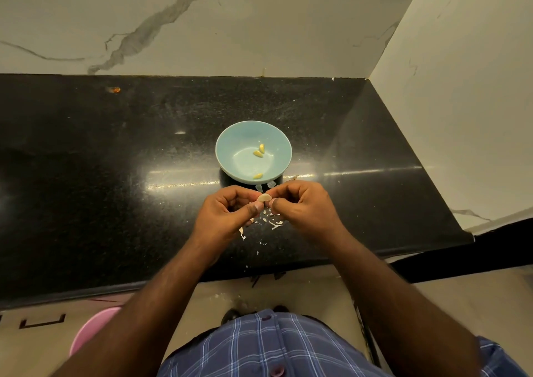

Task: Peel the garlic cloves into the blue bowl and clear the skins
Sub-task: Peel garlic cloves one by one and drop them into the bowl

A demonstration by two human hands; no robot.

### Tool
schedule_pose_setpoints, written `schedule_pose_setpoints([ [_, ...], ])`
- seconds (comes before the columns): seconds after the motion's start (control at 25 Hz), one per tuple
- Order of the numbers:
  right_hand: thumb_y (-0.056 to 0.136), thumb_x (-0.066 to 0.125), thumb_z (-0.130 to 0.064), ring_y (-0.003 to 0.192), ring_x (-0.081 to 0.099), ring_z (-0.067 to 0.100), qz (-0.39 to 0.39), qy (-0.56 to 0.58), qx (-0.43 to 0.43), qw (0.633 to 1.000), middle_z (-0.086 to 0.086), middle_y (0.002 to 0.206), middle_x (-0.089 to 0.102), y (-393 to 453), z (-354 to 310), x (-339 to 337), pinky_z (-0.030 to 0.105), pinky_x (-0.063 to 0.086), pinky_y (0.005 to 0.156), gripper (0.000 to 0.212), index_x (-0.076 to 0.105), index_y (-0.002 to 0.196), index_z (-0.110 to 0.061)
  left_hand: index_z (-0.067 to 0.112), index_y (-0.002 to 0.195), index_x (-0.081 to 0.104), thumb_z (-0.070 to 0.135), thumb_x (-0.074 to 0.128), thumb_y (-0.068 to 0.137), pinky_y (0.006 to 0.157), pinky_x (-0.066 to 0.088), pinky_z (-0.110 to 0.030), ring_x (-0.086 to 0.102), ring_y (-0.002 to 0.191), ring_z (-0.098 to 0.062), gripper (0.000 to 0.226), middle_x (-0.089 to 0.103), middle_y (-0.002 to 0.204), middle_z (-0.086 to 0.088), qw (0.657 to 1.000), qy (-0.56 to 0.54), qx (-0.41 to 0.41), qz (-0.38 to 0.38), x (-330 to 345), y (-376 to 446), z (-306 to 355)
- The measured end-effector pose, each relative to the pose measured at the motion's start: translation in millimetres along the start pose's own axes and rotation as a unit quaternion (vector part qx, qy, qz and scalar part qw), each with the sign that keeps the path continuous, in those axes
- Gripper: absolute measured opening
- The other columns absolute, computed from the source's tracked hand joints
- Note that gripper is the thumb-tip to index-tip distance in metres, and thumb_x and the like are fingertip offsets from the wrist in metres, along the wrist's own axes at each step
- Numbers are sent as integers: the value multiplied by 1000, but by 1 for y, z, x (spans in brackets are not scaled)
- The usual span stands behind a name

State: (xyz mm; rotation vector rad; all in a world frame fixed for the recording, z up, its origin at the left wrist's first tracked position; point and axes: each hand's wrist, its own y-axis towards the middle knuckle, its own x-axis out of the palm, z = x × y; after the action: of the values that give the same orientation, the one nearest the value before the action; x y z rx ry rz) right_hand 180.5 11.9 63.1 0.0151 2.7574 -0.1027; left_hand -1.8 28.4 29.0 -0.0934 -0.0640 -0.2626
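Observation:
A pale garlic clove (264, 197) is held just in front of the blue bowl (230, 157), above the black counter. My left hand (227, 213) pinches it from the left with thumb and fingers. My right hand (300, 206) pinches it from the right. Three peeled yellowish cloves (258, 153) lie inside the bowl, two together near the middle and one by the near wall. White garlic skins (272, 221) are scattered on the counter under and just in front of my hands.
The black counter (115, 174) ends at a marble wall behind and a marble side wall (461, 102) on the right. A pink bin (92, 330) stands on the floor at lower left. A small orange speck (115, 89) lies far back left.

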Motion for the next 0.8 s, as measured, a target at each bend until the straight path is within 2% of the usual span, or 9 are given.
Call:
schedule_pose_setpoints([
  [0.12,89,72,-18,64,62,10,24,-86,-26,996,-5,70,71,-3,-2,0,29,54,60,6,78,89,-20,7,99,75,16,77,85,65,56,-31,69,72,-16,16,75,78,-6,1000,11,1,-2,4,-1,3],
  [0.2,91,71,-19,61,58,3,26,-118,-36,992,-11,67,66,-4,-4,0,18,46,56,6,76,90,-20,6,98,75,25,78,81,63,54,-29,67,69,-15,26,74,75,-6,1000,5,-3,3,7,0,4],
  [0.28,92,69,-19,60,55,1,28,-157,-44,986,-15,65,61,-6,-5,0,13,42,54,6,75,90,-20,5,98,76,29,77,79,62,54,-28,66,68,-15,31,74,75,-8,1000,1,-7,6,9,0,3],
  [0.56,92,64,-21,61,47,6,63,-260,-102,958,-7,73,61,-8,3,5,21,35,59,9,69,86,-17,7,94,78,14,76,88,57,53,-24,62,60,-13,9,72,73,-15,1000,6,-9,12,15,3,-4],
  [0.68,91,64,-18,64,48,11,79,-288,-130,945,-2,74,64,-8,4,7,27,38,60,7,67,86,-14,6,94,78,13,75,90,56,51,-23,60,59,-15,8,71,72,-17,1000,-12,-16,15,15,4,-6],
  [0.8,89,64,-16,61,47,13,98,-309,-162,932,1,70,63,-8,4,8,25,36,58,8,65,82,-13,3,93,77,14,75,88,56,49,-23,58,59,-15,12,68,71,-17,998,-41,-31,23,18,4,-5],
])
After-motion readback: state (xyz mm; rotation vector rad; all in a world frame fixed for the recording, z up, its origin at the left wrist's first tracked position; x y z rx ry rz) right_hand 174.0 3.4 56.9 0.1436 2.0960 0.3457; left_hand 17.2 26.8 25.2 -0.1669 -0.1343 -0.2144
